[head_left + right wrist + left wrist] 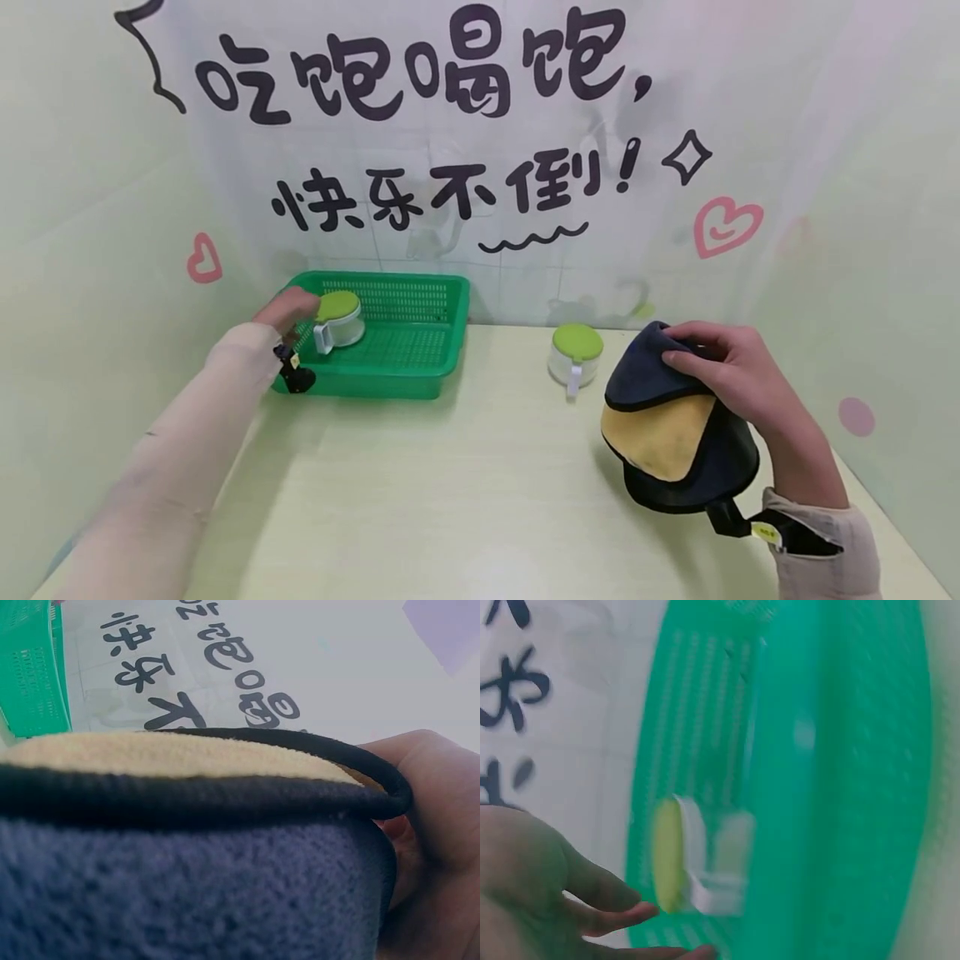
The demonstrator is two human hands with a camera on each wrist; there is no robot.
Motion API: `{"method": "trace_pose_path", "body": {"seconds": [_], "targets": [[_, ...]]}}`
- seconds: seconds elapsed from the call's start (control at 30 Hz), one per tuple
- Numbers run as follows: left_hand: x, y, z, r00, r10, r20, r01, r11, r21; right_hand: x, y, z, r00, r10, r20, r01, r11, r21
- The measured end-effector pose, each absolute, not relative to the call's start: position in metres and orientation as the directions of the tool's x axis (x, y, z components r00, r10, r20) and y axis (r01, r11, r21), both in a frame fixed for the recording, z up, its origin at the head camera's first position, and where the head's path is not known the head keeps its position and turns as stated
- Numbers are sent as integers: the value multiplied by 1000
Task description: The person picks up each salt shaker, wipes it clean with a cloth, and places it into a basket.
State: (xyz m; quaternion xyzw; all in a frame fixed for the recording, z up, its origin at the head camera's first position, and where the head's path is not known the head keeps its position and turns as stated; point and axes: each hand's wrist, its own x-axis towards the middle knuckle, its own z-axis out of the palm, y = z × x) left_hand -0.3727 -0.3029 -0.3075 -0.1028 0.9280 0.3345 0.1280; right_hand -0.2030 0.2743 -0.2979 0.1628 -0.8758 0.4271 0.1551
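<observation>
In the head view, my left hand (288,310) is over the left end of a green plastic basket (456,329). Inside that basket stands a clear seasoning jar (345,323) with a green lid and a white handle. The left wrist view is blurred; there the fingers (611,889) are loosely extended beside the lid, and I see no grip on the jar (671,855). My right hand (723,362) pinches the top of a folded cloth (660,437), dark blue on one side and yellow on the other, with black edging. The cloth hangs above the table.
A second green-lidded jar (576,354) stands on the table to the left of the cloth, its handle facing me. The pale table (465,500) reaches back to a white hanging sheet (525,283) with black writing.
</observation>
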Motion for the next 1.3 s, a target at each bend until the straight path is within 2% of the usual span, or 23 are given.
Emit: {"method": "trace_pose_path", "body": {"seconds": [0.1, 0.27, 0.43, 0.6, 0.77, 0.97, 1.3], "targets": [[-373, -287, -297, -972, -120, -200, -220, 761, 610, -202, 276, -297, -901, -149, 406, -411, 590, -695], [-361, -242, -279, -997, -81, 12, -53, 753, 656, -201, 278, -296, -906, -150, 397, -404, 589, -700], [-336, -182, -269, -997, -8, 72, 45, 719, 694, -202, 279, -296, -906, -154, 393, -404, 585, -703], [-313, -130, -279, -989, 145, 22, 102, 576, 811, -203, 280, -296, -906, -165, 390, -409, 584, -702], [-296, -86, -302, -959, 258, -114, -3, 396, 918, -204, 281, -295, -908, -175, 381, -407, 592, -696], [-288, -50, -337, -909, 346, -232, -119, 319, 940, -206, 284, -294, -916, -186, 355, -392, 601, -697], [-292, -5, -392, -871, 398, -288, -253, 139, 957, -208, 288, -298, -923, -184, 337, -376, 605, -702]]}}
